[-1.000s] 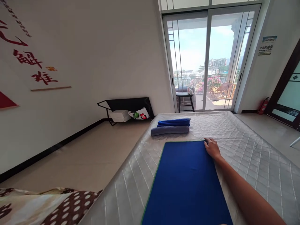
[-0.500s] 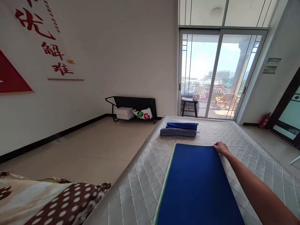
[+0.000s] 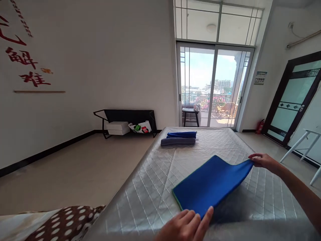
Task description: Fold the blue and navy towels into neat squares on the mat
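A blue cloth (image 3: 213, 182) with green edging lies turned at an angle on the silver quilted cover (image 3: 140, 187). Its right corner is lifted, pinched between the thumb and fingers of my right hand (image 3: 263, 160). My left hand (image 3: 187, 226) grips the near corner at the bottom of the view. Farther back on the cover rest a rolled grey-purple cloth (image 3: 178, 141) and a folded blue cloth (image 3: 182, 134), side by side.
Brown dotted fabric (image 3: 65, 221) is at the lower left. A black rack (image 3: 129, 115) with a white box (image 3: 117, 127) stands by the wall. White stool (image 3: 307, 144) at right; sliding glass door (image 3: 215, 83) behind.
The blue cloth has turned and its right side has risen off the cover. My left hand has come into view on its near corner. The view has swung to the right.
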`<state>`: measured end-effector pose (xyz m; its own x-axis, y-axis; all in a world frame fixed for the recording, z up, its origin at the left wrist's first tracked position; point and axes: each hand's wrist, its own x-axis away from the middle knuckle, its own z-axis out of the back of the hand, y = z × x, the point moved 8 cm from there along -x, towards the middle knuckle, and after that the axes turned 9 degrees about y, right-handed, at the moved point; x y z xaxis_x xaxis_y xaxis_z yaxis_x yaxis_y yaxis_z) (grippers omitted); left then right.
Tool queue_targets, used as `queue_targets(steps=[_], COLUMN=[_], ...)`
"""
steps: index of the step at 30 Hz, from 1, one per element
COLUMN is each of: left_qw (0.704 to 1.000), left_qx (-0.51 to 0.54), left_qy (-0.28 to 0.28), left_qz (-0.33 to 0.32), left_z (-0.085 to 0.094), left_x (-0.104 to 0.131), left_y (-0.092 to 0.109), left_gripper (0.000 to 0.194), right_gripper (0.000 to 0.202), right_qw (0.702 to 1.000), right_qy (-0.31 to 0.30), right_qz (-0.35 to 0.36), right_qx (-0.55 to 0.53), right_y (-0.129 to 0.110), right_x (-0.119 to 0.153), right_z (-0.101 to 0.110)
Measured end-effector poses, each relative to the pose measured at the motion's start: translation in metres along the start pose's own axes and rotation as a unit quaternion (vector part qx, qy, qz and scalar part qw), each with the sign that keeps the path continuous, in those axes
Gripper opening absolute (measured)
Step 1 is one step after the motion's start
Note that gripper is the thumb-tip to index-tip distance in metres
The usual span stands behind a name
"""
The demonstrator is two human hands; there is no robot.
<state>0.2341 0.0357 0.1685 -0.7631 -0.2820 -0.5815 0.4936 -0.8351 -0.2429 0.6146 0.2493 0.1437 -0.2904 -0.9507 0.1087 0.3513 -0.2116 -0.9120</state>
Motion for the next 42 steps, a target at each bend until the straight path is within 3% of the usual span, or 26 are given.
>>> queue_targets(steps=[4,8,10,14,19,22,25,29,32,35,38,42], left_qw=[0.992,0.982,0.978,0.965,0.942,0.928,0.926,0.936,0.947,0.954,0.953,0.941], left_qx=[0.015,0.008,-0.012,-0.054,-0.082,-0.083,-0.066,0.008,0.028,-0.016,-0.105,-0.199], left_qy=[-0.023,0.017,0.068,0.143,0.174,0.176,0.148,0.048,-0.028,-0.077,-0.078,-0.010], left_qz=[0.123,0.190,0.198,0.213,0.274,0.316,0.342,0.347,0.318,0.289,0.275,0.273], left_z=[0.047,0.073,0.088,0.127,0.175,0.188,0.171,0.097,0.034,-0.013,-0.039,-0.056], left_x=[0.025,0.034,0.029,0.014,-0.002,-0.007,-0.014,-0.033,-0.063,-0.110,-0.164,-0.221], left_y=[-0.026,-0.045,-0.052,-0.063,-0.074,-0.081,-0.093,-0.130,-0.172,-0.224,-0.278,-0.332], left_gripper=[0.063,0.036,0.028,0.038,0.038,0.037,0.040,0.043,0.038,0.031,0.031,0.037], right_gripper=[0.015,0.024,0.033,0.045,0.046,0.045,0.042,0.049,0.043,0.031,0.022,0.020], right_qw=[0.998,0.994,0.994,0.985,0.957,0.944,0.944,0.963,0.980,0.980,0.966,0.954], right_qy=[-0.007,0.027,0.044,0.107,0.220,0.252,0.242,0.184,0.126,0.135,0.188,0.235], right_qz=[0.007,0.046,0.080,0.136,0.170,0.202,0.220,0.190,0.148,0.134,0.170,0.187], right_qx=[-0.058,-0.094,-0.068,0.026,0.085,0.067,0.051,0.052,0.047,0.063,0.051,-0.002], right_y=[-0.006,-0.021,-0.032,-0.062,-0.093,-0.099,-0.092,-0.072,-0.066,-0.084,-0.121,-0.155], right_x=[0.069,0.127,0.153,0.197,0.237,0.253,0.251,0.203,0.134,0.051,-0.029,-0.119], right_z=[0.040,0.064,0.073,0.094,0.126,0.136,0.134,0.122,0.110,0.108,0.112,0.112])
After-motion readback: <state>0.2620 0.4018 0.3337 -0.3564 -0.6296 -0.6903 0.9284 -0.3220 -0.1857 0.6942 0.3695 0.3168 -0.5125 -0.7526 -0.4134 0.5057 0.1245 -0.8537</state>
